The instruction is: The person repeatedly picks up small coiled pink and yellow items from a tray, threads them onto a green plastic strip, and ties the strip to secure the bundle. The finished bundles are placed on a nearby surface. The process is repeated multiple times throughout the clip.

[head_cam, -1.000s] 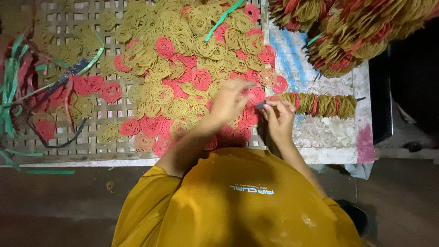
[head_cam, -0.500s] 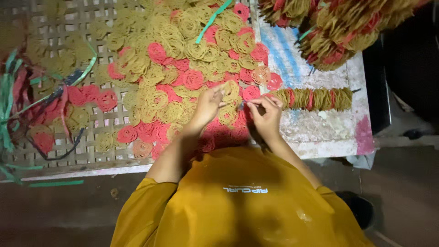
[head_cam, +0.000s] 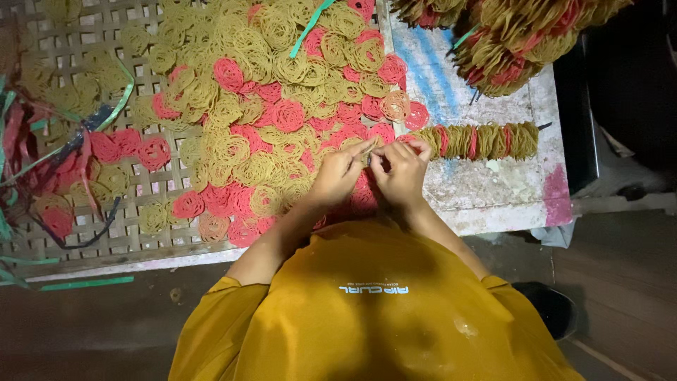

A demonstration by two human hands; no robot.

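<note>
left hand (head_cam: pixel 340 171) with fingertips pinched together on a small yellow coil disc (head_cam: pixel 369 149), held just above the heap. right hand (head_cam: pixel 402 169) right beside it, fingers closed on the near end of a threaded row of discs (head_cam: pixel 474 140), thumb tips of both hands almost touching. pinched disc sat between the two hands, at the row's left end; too small to tell whether already on the string or only against it.

threaded row stretched away to the right across the white tabletop (head_cam: pixel 493 190), yellow discs packed on edge with a few red ones between. lay flat on the worn painted surface, blue streaks (head_cam: pixel 423 70) behind it and a pink stain (head_cam: pixel 553 194) near the right corner.

left of the hands, spread over a woven lattice tray (head_cam: pixel 106 240), a loose heap of yellow and red coil discs (head_cam: pixel 268 106), overlapping, thickest just ahead of the knuckles. green plastic strip (head_cam: pixel 310 27) lying across the top of the heap. further left, a tangle of green and red strips (head_cam: pixel 42 162) among scattered discs.

at the far right edge, finished bundles of strung discs (head_cam: pixel 522 39) piled up, partly cut off by the frame.

below the hands, forearms leading back to a mustard yellow shirt (head_cam: pixel 374 317).
</note>
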